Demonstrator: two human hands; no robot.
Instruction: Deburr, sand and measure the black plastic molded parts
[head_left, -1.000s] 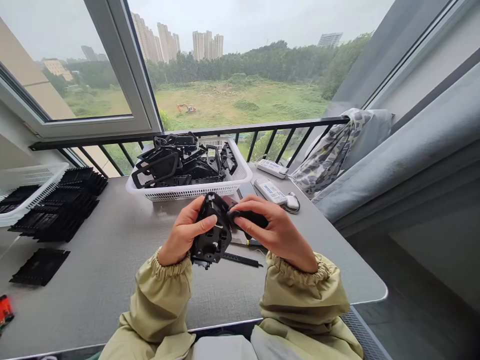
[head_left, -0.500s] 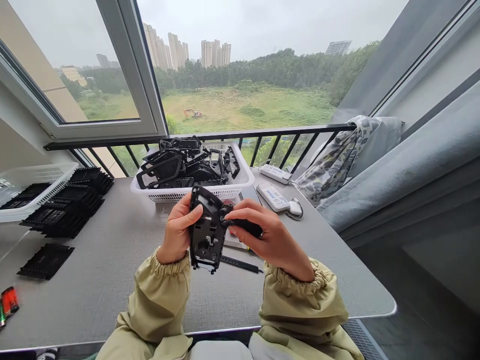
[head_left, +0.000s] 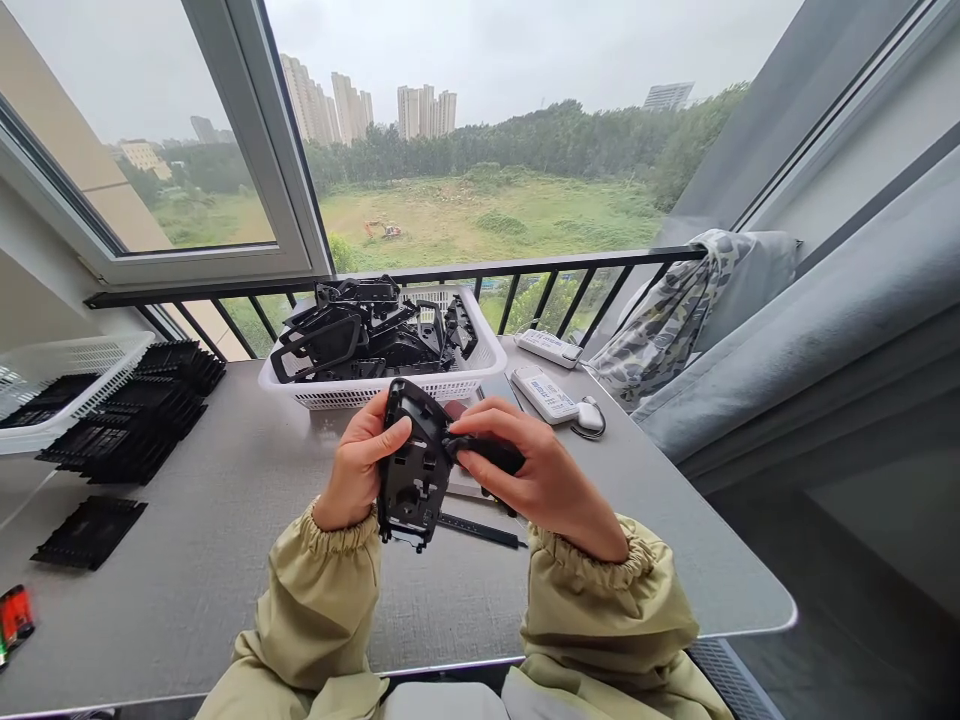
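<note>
Both my hands are raised above the table, holding a black moulded plastic housing (head_left: pixel 411 470) with slots and small bosses on its facing side. My left hand (head_left: pixel 366 465) grips its left edge, with the thumb across the top. My right hand (head_left: pixel 537 480) closes around a dark plastic piece (head_left: pixel 489 453) that meets the housing's right side. A reddish part shows behind the housing, mostly hidden. Below my hands, a thin black strip (head_left: pixel 480 531) lies on the grey table (head_left: pixel 187 600).
Ahead stands a white mesh basket (head_left: pixel 375 396) heaped with black plastic frames (head_left: pixel 360 340). Stacked black trays (head_left: pixel 127 420) and another white basket (head_left: pixel 75 360) sit left. White electrical units (head_left: pixel 541 394) lie right. A railing (head_left: pixel 525 266) runs beyond the table.
The housing has turned from a tilted pose to a more upright one, now showing its slotted face. Both hands still hold on, and the head view has shifted slightly.
</note>
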